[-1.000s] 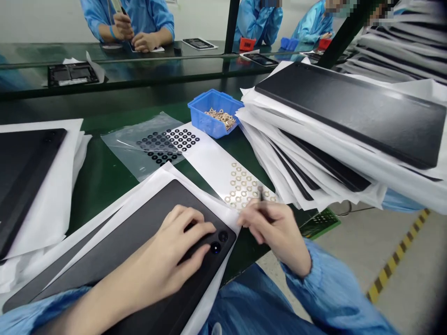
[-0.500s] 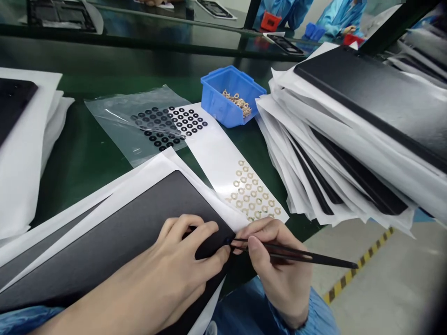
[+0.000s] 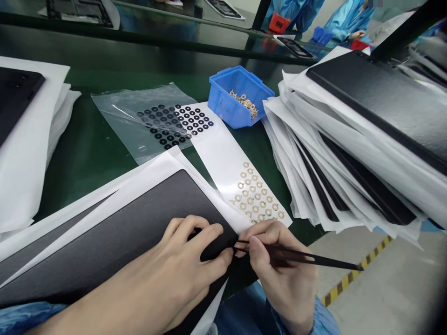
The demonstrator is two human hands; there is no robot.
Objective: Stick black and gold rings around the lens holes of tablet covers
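A dark flat panel (image 3: 139, 223), like a tablet back cover, lies on white sheets in front of me. My left hand (image 3: 188, 260) rests over its right end, fingers bent and apart, with the thumb near the corner. My right hand (image 3: 282, 270) pinches black tweezers (image 3: 328, 261) between thumb and fingers. The tweezer tips touch or nearly touch the panel's corner beside my left thumb; any small part between them is too small to make out. Beyond my right hand lies a white backing strip (image 3: 223, 149) with pale gold ring stickers (image 3: 256, 190) and black rings (image 3: 197, 121).
A blue bin (image 3: 223, 104) of small gold-coloured parts stands at the back. To the right rises a tall stack of dark panels (image 3: 377, 88) between white sheets. More wrapped panels (image 3: 21, 97) lie left. Clear film (image 3: 118, 111) partly covers the black rings. Co-workers in blue sit beyond.
The whole view has shifted slightly, so things appear a little farther right. Both hands and the tweezers stay at the panel's corner with hardly any movement.
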